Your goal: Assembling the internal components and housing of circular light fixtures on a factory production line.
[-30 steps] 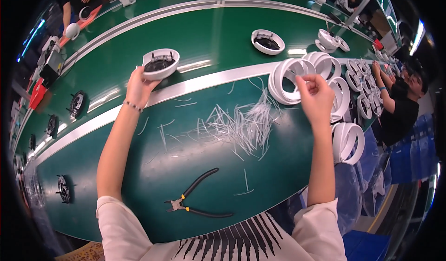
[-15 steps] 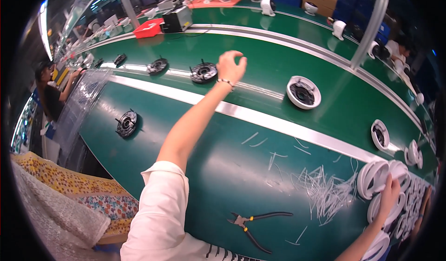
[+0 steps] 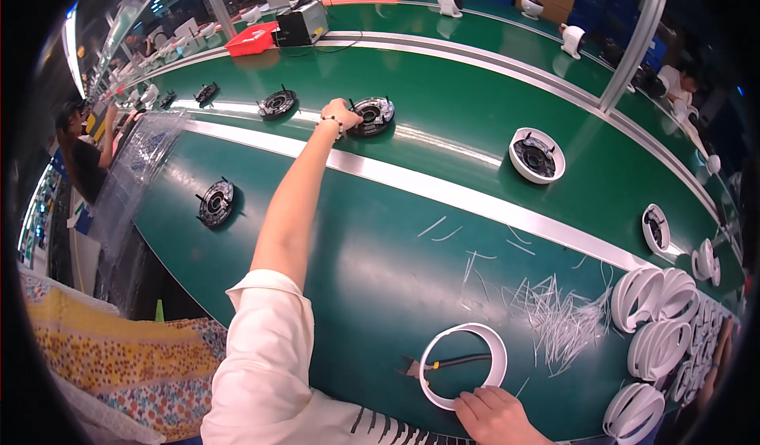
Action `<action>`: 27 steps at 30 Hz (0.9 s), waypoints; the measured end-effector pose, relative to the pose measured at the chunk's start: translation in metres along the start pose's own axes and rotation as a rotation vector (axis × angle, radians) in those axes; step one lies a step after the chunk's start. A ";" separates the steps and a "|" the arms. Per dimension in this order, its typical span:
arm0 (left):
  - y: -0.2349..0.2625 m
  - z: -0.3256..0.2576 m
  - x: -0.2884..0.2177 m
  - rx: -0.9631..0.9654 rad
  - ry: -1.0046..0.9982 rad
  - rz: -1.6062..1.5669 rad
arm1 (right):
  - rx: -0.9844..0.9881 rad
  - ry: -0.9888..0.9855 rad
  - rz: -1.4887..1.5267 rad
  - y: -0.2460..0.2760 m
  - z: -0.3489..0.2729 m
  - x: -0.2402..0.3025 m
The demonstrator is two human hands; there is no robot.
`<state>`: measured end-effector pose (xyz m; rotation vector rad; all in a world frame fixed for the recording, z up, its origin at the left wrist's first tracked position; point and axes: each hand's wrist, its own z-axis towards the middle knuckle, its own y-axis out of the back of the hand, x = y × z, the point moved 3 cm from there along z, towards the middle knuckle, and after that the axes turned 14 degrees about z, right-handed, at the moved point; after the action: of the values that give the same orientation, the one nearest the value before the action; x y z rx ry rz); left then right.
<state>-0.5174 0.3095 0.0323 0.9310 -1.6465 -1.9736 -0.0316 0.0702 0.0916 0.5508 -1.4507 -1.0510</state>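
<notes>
Left hand (image 3: 342,115) outstretched, gripping black round part (image 3: 374,115) on green tabletop (image 3: 372,263); right hand (image 3: 495,415) pressing white ring (image 3: 463,365) over pliers (image 3: 443,362). Beside ring: cut-tie pile (image 3: 554,314); three more black parts beyond.

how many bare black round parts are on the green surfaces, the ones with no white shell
5 clear ones: one under the left hand on the belt, one to its left, two smaller ones farther left, one on the near table. More may sit in the blurred distance.
</notes>
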 end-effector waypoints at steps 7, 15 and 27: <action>-0.018 0.001 0.027 0.222 0.219 -0.499 | 0.008 -0.151 -0.016 -0.007 0.016 -0.007; -0.016 -0.053 -0.035 0.279 0.101 -0.878 | -0.006 -0.343 0.139 -0.005 0.037 -0.023; 0.007 -0.316 -0.151 0.477 -0.668 -1.435 | -1.269 -0.166 1.102 0.035 0.030 -0.090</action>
<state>-0.1889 0.1898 0.0487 2.2774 -2.0743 -3.0445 -0.0353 0.1707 0.0774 -1.1416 -0.7115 -0.8443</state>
